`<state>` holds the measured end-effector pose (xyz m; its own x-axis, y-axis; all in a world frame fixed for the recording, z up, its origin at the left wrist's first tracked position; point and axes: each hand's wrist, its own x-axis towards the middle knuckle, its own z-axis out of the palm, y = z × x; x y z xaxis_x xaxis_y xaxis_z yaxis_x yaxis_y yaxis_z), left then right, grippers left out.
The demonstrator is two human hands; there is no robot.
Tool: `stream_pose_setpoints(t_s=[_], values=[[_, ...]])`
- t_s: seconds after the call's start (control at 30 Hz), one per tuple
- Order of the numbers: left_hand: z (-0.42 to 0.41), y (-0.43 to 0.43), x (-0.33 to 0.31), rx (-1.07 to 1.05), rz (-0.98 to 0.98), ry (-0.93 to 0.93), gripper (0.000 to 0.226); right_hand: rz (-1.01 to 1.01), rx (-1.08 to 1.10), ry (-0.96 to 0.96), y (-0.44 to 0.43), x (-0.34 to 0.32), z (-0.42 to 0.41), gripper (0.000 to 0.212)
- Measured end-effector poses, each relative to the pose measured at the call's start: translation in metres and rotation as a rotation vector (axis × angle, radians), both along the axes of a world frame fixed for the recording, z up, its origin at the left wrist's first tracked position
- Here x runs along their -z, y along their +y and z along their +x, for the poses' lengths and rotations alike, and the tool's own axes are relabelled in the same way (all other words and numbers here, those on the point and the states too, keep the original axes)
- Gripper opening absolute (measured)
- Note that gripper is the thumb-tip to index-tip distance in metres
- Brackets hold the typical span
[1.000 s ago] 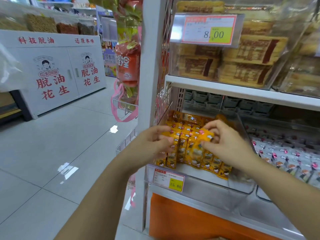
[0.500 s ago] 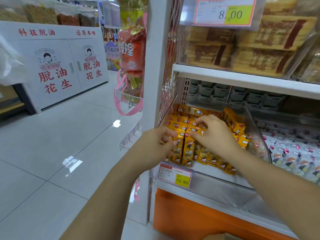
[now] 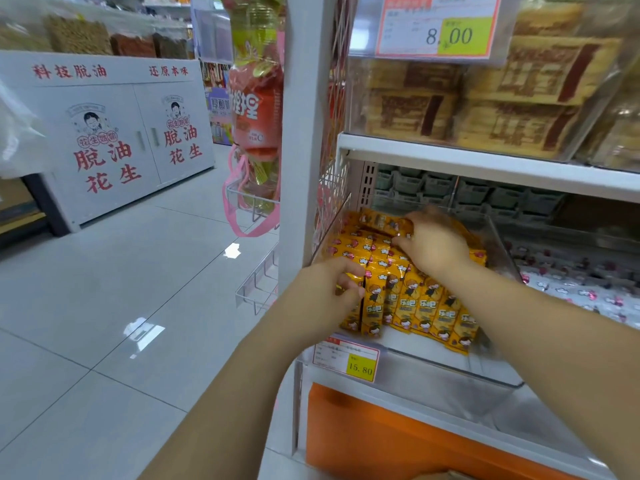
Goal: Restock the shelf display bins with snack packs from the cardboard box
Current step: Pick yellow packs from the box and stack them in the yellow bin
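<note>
- A white cabinet (image 3: 121,140) with red lettering stands far left across the tiled floor (image 3: 104,306).
- A bag of sweets (image 3: 256,109) hangs on the shelf's end post.
- The left hand (image 3: 325,289) is at the bin's left front corner; its fingers (image 3: 348,284) are curled narrow and, with the thumb, pinch the top of the leftmost pack in the front row.
- The yellow snack packs (image 3: 426,306) stand in rows inside the clear bin (image 3: 450,379), leaning forward, above a 15.80 price tag (image 3: 346,356).
- The right hand (image 3: 436,244) reaches over the back rows; its bent fingers (image 3: 401,241) touch packs there, but blur hides whether they grip any.
- A neighbouring bin (image 3: 581,278) holds white and pink packs.
</note>
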<state>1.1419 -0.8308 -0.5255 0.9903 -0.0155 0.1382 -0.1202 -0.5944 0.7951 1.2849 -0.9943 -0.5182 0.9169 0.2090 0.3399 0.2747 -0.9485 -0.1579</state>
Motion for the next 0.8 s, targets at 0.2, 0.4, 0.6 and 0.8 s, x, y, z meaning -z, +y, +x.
stream_pose_setpoints(t_s=[0.2, 0.4, 0.6, 0.8], values=[[0.013, -0.01, 0.008, 0.002, 0.048, 0.017, 0.029, 0.555, -0.197, 0.003, -0.035, -0.021, -0.053, 0.034], [0.021, -0.019, 0.011, -0.03, 0.056, 0.003, 0.036, 0.575, -0.311, 0.443, -0.073, -0.043, -0.086, 0.038], [0.032, -0.029, 0.018, -0.04, 0.161, -0.019, 0.039, 0.016, -0.303, 0.4, -0.057, -0.032, -0.078, 0.027], [0.041, -0.031, 0.025, -0.056, 0.287, -0.018, 0.042, 0.104, -0.228, 0.296, -0.021, 0.015, -0.064, 0.047]])
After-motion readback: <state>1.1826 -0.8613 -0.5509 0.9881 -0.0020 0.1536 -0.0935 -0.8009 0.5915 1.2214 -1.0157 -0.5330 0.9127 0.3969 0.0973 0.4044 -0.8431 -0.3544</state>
